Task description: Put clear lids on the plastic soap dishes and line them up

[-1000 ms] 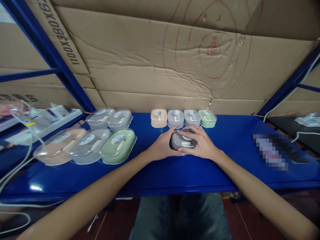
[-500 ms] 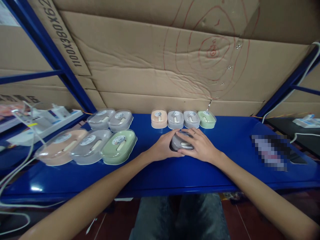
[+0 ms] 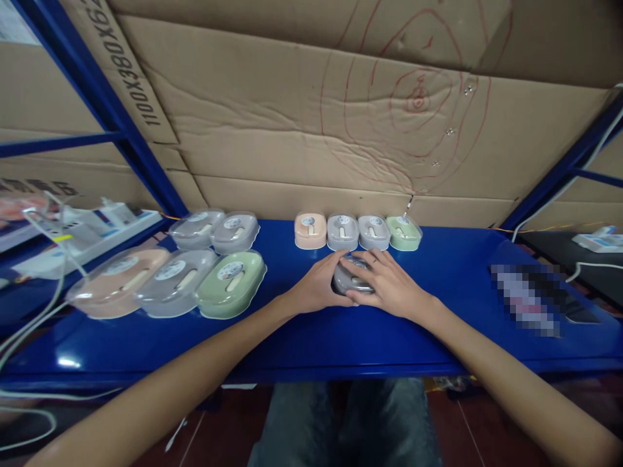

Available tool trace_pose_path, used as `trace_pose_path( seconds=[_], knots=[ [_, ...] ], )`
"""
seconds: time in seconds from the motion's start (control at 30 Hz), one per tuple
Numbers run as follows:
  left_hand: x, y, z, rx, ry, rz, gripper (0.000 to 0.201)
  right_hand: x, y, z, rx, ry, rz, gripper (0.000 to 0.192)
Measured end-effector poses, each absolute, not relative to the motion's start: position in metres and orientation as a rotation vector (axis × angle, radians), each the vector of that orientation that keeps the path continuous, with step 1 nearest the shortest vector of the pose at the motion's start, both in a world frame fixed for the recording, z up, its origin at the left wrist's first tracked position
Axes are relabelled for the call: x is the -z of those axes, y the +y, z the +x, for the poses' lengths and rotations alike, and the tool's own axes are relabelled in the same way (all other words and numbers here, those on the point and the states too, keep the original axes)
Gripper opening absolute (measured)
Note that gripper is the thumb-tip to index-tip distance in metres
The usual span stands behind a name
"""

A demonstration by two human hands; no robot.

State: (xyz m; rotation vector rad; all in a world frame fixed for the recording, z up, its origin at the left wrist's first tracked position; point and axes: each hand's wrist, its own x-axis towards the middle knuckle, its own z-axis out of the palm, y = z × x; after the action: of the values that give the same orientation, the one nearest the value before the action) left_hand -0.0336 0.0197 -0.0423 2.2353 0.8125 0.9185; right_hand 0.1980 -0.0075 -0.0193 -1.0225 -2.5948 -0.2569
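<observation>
Nearest the camera, two bare forearms run in from 7 and 5 o'clock over the front edge of the blue surface (image 3: pixel 438 353) and meet just above the middle of the view. The left hand (image 3: pixel 318 288) cups the left end of a small grey lidded box (image 3: pixel 351 280), and the right hand (image 3: pixel 392 285) lies across its right end and top, fingers spread; both are closed on it from opposite sides, the grip snug with little of the lid showing. A second ago the box sat more exposed, its clear lid and pale insert plainly visible between the fingers; now the right hand covers more of it and the box sits slightly nearer the back row, which I judge means it is being pressed or nudged into place rather than lifted. Just beyond, at 12 o'clock from the hands, a row of four small boxes (image 3: pixel 357 231) stands against the cardboard (image 3: pixel 272 130): peach, grey, grey, green. At 9 o'clock lie larger lidded boxes (image 3: pixel 168 282), three in front, two behind. At 3 o'clock a blurred patch rests on the surface, cables (image 3: pixel 591 263) beyond.
</observation>
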Motion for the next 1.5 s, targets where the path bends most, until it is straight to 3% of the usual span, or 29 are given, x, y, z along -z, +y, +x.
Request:
trace_pose_path(
  seconds=[0.27, 0.43, 0.67, 0.8, 0.97, 1.27, 1.5],
  knots=[
    [0.042, 0.019, -0.034, -0.891, 0.835, 2.249, 0.094, 0.027, -0.005, 0.197, 0.093, -2.419, -1.003, 0.061],
    [0.043, 0.021, -0.035, -0.811, 0.891, 2.314, 0.098, 0.033, 0.001, 0.198, -0.271, -2.122, -1.0, 0.036],
    [0.039, 0.02, -0.041, -0.716, 0.987, 2.354, 0.104, 0.051, 0.021, 0.205, -0.809, -1.753, -1.072, 0.032],
    [0.038, 0.018, -0.045, -0.677, 0.984, 2.395, 0.111, 0.051, 0.02, 0.203, -0.838, -1.763, -1.095, 0.036],
    [0.036, 0.018, -0.046, -0.643, 0.936, 2.443, 0.106, 0.048, 0.013, 0.2, -0.751, -1.851, -1.124, 0.039],
    [0.029, 0.015, -0.046, -0.61, 0.97, 2.529, 0.102, 0.054, 0.026, 0.21, -1.136, -1.679, -1.05, 0.054],
    [0.016, 0.008, -0.045, -0.507, 1.105, 2.564, 0.096, 0.063, 0.036, 0.213, -1.174, -1.458, -0.998, 0.062]
  ],
)
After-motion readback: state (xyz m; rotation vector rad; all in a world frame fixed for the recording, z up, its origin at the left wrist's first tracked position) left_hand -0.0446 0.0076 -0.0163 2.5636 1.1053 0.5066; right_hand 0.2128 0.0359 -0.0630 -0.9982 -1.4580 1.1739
